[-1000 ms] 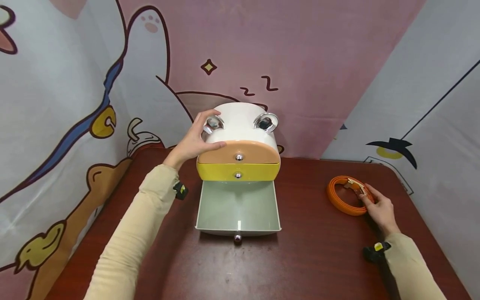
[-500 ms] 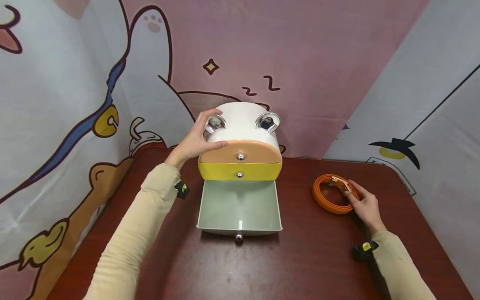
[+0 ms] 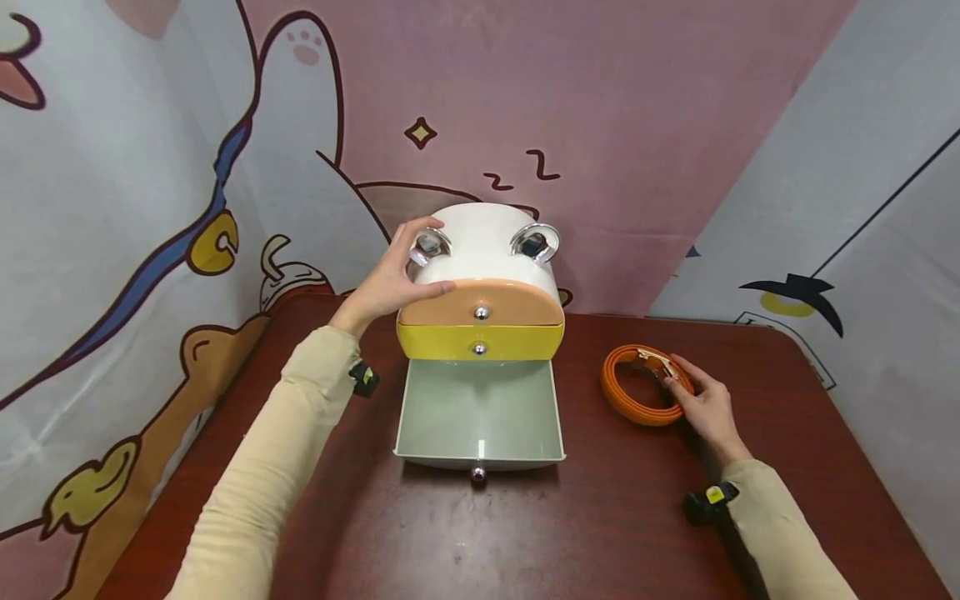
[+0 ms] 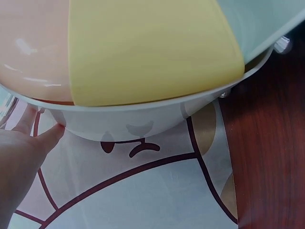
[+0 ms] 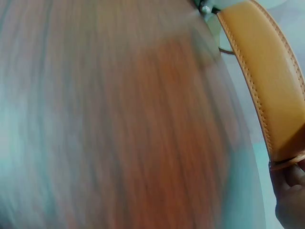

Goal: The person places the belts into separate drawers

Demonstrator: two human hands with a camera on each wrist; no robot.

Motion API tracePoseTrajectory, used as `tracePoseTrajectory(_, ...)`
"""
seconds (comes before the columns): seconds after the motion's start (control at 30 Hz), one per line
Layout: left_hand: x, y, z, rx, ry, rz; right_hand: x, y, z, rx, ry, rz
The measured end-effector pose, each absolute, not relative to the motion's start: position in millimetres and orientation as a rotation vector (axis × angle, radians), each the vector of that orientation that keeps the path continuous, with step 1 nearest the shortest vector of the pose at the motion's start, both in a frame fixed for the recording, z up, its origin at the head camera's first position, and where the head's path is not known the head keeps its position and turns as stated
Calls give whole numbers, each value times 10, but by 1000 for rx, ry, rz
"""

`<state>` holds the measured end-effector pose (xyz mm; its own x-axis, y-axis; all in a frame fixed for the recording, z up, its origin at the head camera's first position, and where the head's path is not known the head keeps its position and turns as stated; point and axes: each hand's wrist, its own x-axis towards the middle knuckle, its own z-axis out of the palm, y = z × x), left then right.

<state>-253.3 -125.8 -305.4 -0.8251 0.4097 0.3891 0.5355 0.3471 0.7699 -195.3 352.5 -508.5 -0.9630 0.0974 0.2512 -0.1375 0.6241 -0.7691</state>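
A small frog-like drawer box [image 3: 483, 242] with a white shell and two silver eyes stands mid-table. Its orange top drawer [image 3: 450, 308] and yellow middle drawer [image 3: 517, 342] are closed; the pale green bottom drawer [image 3: 480, 408] is pulled out, with nothing in it. My left hand [image 3: 390, 279] grips the shell's upper left corner, thumb at the front edge and fingers by the eye. In the left wrist view its fingers touch the white shell [image 4: 143, 117]. My right hand [image 3: 708, 408] pinches the buckle side of a coiled orange belt [image 3: 626, 400], right of the box.
The dark red wooden table [image 3: 585, 517] carries the box, which stands close to the cartoon-printed cloth backdrop [image 3: 600, 100]. A silver knob [image 3: 478, 473] juts from the green drawer's front. The right wrist view is partly blurred.
My right hand has moved left with the coiled belt, toward the drawer box. The left hand keeps its hold, and the drawers stay as they were.
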Motion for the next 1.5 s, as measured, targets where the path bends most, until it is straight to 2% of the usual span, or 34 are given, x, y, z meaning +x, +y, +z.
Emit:
tracePoseTrajectory(0.7,-2533,-1264,-3054,-864,-2469,-1508,-1904,3022,-4936,318,-2514,1442)
tracePoseTrajectory(1.0,-2536,-1261,-3059,-870,-2472,-1518,-1854,2835,-4852,375,-2481,1529)
tracePoseTrajectory(1.5,-2535,-1264,-3058,-878,-2473,-1518,-1783,2813,-4644,356,-2473,1480)
